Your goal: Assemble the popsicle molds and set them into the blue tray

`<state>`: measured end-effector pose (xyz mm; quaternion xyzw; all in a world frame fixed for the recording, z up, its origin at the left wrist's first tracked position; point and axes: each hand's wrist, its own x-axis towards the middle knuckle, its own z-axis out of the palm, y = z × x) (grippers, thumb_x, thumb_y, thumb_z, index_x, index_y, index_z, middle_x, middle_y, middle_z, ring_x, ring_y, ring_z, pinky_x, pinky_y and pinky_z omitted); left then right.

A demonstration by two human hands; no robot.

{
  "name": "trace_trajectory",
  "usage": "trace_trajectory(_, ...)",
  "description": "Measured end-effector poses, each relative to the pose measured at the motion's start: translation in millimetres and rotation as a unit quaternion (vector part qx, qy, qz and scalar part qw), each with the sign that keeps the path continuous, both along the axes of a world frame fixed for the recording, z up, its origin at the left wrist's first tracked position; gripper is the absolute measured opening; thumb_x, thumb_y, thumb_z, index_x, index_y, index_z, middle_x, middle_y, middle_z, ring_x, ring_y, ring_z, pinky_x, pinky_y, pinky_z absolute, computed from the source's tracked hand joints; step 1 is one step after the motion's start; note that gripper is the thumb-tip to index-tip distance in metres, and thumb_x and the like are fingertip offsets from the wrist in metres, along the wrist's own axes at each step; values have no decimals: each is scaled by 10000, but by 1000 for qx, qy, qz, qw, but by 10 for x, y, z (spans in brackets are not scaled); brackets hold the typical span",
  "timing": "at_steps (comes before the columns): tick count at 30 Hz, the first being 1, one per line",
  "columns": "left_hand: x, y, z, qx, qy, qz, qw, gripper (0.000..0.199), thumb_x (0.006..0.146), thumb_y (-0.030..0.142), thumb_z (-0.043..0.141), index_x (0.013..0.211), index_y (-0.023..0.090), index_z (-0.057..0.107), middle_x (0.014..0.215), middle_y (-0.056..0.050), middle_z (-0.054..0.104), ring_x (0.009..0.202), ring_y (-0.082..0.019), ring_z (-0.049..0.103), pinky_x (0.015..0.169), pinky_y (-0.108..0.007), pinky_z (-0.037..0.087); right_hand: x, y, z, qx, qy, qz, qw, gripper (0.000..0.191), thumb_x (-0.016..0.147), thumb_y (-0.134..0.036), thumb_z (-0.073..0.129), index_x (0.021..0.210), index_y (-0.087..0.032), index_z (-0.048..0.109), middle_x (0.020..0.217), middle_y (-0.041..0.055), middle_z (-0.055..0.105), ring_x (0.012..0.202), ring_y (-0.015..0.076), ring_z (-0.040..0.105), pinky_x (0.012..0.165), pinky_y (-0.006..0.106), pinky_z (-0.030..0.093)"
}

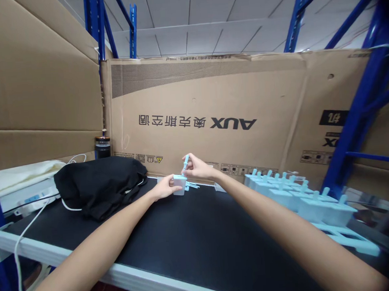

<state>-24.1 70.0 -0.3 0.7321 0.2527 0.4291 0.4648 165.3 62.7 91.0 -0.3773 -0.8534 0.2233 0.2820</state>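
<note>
My left hand [164,188] grips a small whitish popsicle mold cup [179,187] with a light blue top, upright just above the black tabletop. Directly over it, my right hand [196,167] pinches a light blue popsicle stick [186,162], held nearly upright. The stick's lower end meets the cup's top; whether it is inserted I cannot tell. Several more light blue sticks [193,185] lie on the table just behind and right of the cup. At the right stands a rack of light blue popsicle molds [317,206] with stick handles pointing up, beyond my right forearm.
A black cloth bundle [98,184] lies at the left, with a white cable [22,244] hanging over the table's pale edge [150,282]. Behind it stands a dark jar [102,146]. Cardboard panels [191,88] wall the back and left; blue rack posts [357,105] rise at the sides.
</note>
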Motion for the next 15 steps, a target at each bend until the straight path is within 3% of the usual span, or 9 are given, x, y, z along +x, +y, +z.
trace_trajectory(7, -1, 17, -4, 6, 14, -1, 1000, 457, 714, 294, 738, 1097, 146, 539, 1108, -124, 661, 1042, -232, 628, 943, -417, 461, -77, -43, -43, 93, -54, -14, 994, 408, 756, -228, 569, 1101, -177, 358, 863, 40, 599, 764, 141, 578, 687, 264, 448)
trace_trajectory(15, 4, 4, 9, 8, 14, -3, 1000, 466, 720, 308, 734, 1106, 143, 531, 1106, -138, 658, 1017, -239, 638, 915, -423, 476, -102, -35, -121, 98, -120, -25, 988, 398, 822, -251, 492, 1187, -117, 408, 891, 69, 579, 779, 150, 542, 704, 287, 435)
